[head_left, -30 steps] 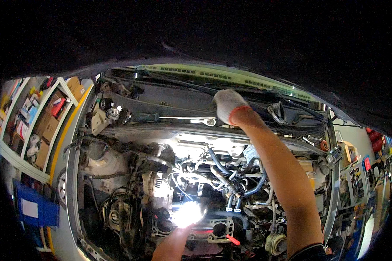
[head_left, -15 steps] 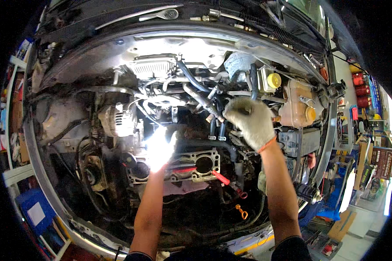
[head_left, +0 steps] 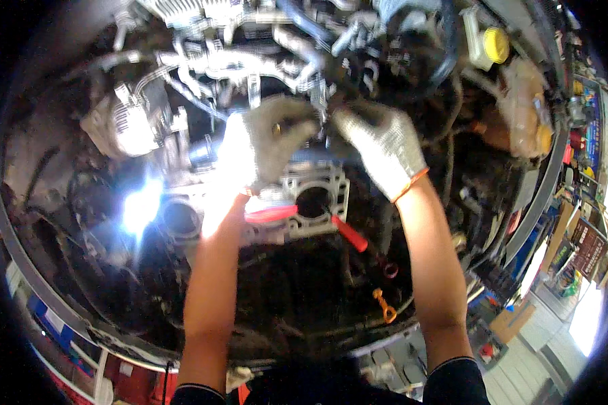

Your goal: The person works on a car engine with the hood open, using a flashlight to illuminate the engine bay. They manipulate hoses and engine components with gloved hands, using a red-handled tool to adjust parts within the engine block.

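Both my hands wear whitish work gloves and meet over an opened car engine bay, above the engine block (head_left: 344, 202) with its round cylinder bores. My left hand (head_left: 267, 142) is closed, fingers curled toward the middle; a small brassy spot shows at it. Close by on the right, my right hand (head_left: 382, 138) is closed too, its fingertips bent toward the left ones. Between and just beyond the fingertips are blurred hoses and pipes (head_left: 304, 57). Whatever the fingers hold is hidden or smeared. A red-handled tool (head_left: 350, 234) leans at the right bore, and another red piece (head_left: 270, 214) lies across the block.
A bright lamp glare (head_left: 142, 206) shines left of the block. An orange dipstick handle (head_left: 385, 306) stands at the near right. A coolant tank (head_left: 525, 108) and a yellow-capped reservoir (head_left: 481, 44) sit at the far right. Boxes and shelves line the right side.
My view has tipped down and nearer the block. My left hand has moved up and rightward, out of the lamp glare. The right hand has come beside it, at the hoses.
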`<state>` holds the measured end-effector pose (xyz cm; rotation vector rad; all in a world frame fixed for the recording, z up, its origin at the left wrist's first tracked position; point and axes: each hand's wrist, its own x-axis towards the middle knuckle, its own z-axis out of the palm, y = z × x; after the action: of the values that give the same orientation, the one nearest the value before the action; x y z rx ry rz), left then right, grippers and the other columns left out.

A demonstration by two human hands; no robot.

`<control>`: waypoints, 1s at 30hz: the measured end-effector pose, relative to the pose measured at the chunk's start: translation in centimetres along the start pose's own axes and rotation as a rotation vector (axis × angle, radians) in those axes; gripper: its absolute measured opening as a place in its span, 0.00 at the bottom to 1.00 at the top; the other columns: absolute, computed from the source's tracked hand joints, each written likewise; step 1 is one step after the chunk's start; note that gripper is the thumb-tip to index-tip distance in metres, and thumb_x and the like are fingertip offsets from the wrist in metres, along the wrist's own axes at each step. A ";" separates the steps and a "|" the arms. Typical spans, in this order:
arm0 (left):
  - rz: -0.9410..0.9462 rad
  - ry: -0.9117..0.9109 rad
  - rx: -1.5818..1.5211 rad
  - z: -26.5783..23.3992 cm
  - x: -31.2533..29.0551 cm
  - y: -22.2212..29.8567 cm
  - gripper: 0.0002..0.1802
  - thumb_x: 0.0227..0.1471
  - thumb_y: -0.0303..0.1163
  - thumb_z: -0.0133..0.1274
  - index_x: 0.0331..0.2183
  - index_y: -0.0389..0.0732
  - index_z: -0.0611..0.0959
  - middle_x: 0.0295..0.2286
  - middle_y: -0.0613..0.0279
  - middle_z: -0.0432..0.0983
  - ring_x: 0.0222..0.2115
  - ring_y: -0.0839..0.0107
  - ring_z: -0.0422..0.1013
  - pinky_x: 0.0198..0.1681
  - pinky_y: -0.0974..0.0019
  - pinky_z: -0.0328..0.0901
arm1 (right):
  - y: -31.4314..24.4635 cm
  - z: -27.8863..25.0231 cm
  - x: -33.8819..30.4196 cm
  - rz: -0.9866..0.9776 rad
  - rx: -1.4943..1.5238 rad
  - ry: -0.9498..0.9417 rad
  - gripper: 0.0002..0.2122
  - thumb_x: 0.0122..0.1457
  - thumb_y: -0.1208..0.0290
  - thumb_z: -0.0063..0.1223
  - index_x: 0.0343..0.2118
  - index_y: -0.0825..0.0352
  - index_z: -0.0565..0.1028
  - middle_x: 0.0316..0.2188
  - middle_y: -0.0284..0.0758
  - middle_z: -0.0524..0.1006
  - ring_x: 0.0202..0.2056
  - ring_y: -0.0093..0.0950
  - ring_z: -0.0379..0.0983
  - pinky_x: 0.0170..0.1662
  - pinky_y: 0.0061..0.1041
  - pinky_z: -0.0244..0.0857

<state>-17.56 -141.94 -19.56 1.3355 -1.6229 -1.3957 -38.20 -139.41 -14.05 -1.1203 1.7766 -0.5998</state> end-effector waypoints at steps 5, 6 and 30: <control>0.063 0.070 0.345 0.5 -0.3 -7.3 0.19 0.55 0.41 0.62 0.41 0.35 0.89 0.37 0.45 0.86 0.40 0.55 0.82 0.48 0.53 0.73 | 7.1 -1.2 -1.3 -0.147 -0.669 0.100 0.19 0.60 0.58 0.65 0.48 0.65 0.84 0.47 0.45 0.85 0.49 0.42 0.82 0.55 0.36 0.74; -0.012 -0.043 0.476 0.6 0.3 -6.3 0.23 0.57 0.45 0.61 0.44 0.35 0.88 0.39 0.40 0.85 0.42 0.50 0.81 0.49 0.50 0.73 | 8.9 -1.4 -1.2 -0.195 -0.684 0.117 0.19 0.58 0.58 0.66 0.49 0.65 0.83 0.47 0.45 0.84 0.50 0.43 0.82 0.56 0.37 0.74; 0.110 -0.750 0.933 5.9 10.2 -9.3 0.23 0.56 0.46 0.59 0.45 0.40 0.89 0.41 0.51 0.86 0.42 0.58 0.80 0.49 0.56 0.73 | 11.5 -0.7 -0.2 -0.334 -1.136 -0.010 0.20 0.50 0.61 0.67 0.40 0.72 0.83 0.49 0.51 0.79 0.55 0.46 0.75 0.61 0.38 0.69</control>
<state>-23.29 -148.91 -31.54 1.1633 -3.0509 -1.1483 -43.80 -133.91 -22.48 -2.1802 1.9344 0.3371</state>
